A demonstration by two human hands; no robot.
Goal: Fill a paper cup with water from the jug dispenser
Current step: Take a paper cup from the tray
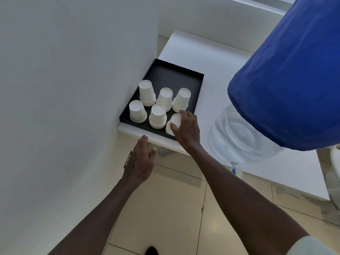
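Observation:
Several stacks of white paper cups stand upside down in a black tray (193, 76) on a white table. My right hand (187, 128) curls around the top cup of the nearest stack (175, 119), thumb on its left side and fingers on its right. My left hand (140, 161) hovers open below the table's front edge, holding nothing. At the right stands the water jug (235, 133), clear at its base and wrapped in a blue cover (290, 74). Its small tap (235, 168) pokes out over the table's edge.
A white wall (73, 89) rises close on the left, right beside the tray. The white table (211, 56) stretches back and to the right. Beige floor tiles (174, 208) lie below, with a shoe tip at the bottom edge.

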